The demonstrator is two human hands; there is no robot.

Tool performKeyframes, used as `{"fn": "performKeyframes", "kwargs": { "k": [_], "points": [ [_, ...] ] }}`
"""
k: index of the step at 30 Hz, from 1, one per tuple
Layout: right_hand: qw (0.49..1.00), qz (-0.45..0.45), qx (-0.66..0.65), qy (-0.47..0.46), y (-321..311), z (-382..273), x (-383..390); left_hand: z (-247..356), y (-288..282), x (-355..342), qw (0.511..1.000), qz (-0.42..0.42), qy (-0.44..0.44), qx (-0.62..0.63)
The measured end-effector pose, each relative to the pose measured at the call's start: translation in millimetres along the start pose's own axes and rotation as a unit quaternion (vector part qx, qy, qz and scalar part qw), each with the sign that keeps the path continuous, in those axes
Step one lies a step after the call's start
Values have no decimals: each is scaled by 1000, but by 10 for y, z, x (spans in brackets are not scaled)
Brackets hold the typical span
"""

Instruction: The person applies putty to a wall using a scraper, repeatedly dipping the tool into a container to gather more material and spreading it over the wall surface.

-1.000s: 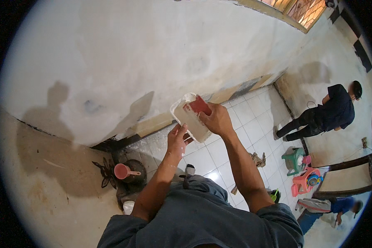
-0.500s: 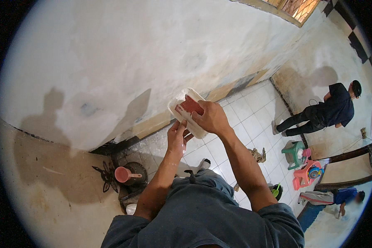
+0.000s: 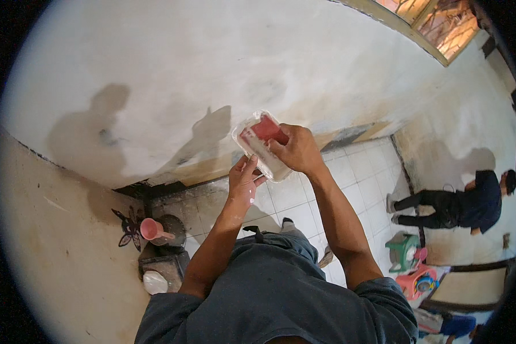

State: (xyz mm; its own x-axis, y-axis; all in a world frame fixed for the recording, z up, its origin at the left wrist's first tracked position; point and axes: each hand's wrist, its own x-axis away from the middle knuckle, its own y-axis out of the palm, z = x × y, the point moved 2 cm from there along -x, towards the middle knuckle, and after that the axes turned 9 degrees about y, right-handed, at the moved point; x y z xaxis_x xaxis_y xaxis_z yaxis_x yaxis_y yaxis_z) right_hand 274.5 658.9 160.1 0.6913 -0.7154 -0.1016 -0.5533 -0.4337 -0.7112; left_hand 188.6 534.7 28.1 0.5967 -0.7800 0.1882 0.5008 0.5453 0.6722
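Observation:
My left hand (image 3: 244, 180) grips the near left side of a shallow white plastic tray (image 3: 278, 171), its thumb along the rim. Whitish paste smears the tray's inside and rim. In my right hand (image 3: 299, 150) is a flat red putty spreader (image 3: 264, 129), pinched between thumb and fingers. The spreader lies tilted over the tray's far part, with pale paste along its edge. White spots of paste mark my left wrist. Both hands are in front of the patchy white wall (image 3: 172, 63), above the floor.
To the left, a pink dipper (image 3: 151, 229) rests by a dark round container (image 3: 175, 232), near a white bundle (image 3: 155, 282). At right are a green stool (image 3: 403, 252), a pink stool (image 3: 408, 282) and a person in dark clothes (image 3: 481, 200). Another person (image 3: 456, 325) is partly visible below.
My view has shifted, so the room's right side sits lower. The tray appears slightly higher and more upright. The spreader stays in my right hand, and my left hand keeps its hold.

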Motion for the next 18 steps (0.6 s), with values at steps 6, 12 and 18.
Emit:
{"fn": "performKeyframes", "kwargs": {
  "k": [6,12,18],
  "points": [
    [998,-51,-11,-40,-262,522,-298,-537,426,-182,996,24,70,52],
    [994,-75,40,-71,-595,813,-335,-920,894,-161,991,49,99,78],
    [992,-101,28,-73,-837,1028,-177,-1186,1085,-40,991,83,86,61]
  ]
}}
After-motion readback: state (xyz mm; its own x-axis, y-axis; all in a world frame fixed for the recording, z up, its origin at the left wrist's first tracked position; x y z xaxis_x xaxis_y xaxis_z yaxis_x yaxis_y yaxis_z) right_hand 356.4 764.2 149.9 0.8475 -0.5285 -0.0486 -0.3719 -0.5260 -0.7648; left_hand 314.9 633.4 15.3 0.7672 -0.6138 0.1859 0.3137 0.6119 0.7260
